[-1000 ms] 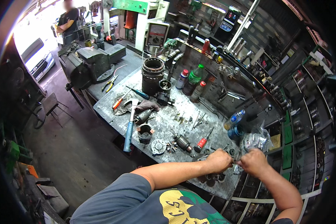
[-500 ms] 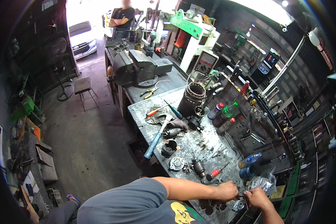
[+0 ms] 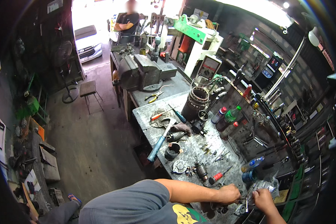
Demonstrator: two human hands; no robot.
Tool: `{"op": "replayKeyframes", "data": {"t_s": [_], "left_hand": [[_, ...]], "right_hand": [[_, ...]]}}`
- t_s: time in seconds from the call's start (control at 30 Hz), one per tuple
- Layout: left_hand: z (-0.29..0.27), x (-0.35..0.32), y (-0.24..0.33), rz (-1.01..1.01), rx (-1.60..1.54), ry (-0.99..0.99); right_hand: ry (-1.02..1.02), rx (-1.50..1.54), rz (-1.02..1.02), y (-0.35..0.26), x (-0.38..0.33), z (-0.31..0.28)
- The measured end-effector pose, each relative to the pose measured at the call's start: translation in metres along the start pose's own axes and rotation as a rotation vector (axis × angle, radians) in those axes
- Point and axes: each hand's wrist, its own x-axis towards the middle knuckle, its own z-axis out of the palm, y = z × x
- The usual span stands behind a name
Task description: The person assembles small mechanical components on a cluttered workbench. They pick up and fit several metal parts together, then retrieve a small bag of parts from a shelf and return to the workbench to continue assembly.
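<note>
1. Left hand [image 3: 229, 194] closed around a small dark part [image 3: 243, 199] at near edge of workbench [image 3: 192, 149].
2. Right hand [image 3: 264, 198] pinching a thin metal tool [image 3: 246, 204] against it; likely fitting step, next needing steady grip.
3. Farther: blue-handled hammer [image 3: 158, 142], vise [image 3: 143, 72].

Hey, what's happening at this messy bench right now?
A person in a grey shirt is bent over the near end of a metal workbench in a workshop. The left hand and right hand are close together, gripping a small metal part between them; what it is cannot be told. Up the bench lie a blue-handled hammer, a red-handled screwdriver, a dark ribbed cylinder and a big vise. Another person stands at the doorway, far off.
</note>
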Motion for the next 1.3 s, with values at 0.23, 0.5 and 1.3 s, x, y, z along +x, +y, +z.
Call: {"op": "replayKeyframes", "data": {"t_s": [0.23, 0.5, 1.3], "left_hand": [[-0.01, -0.005, 0.004, 0.018, -0.062, -0.033], [-0.014, 0.0, 0.006, -0.02, -0.042, -0.094], [-0.008, 0.0, 0.003, -0.01, -0.029, -0.083]], "right_hand": [[-0.172, -0.729, -0.324, -0.004, -0.005, 0.017], [0.318, -0.828, -0.916, 0.008, -0.003, -0.015], [0.286, -0.509, -0.574, -0.004, -0.001, 0.003]]}}
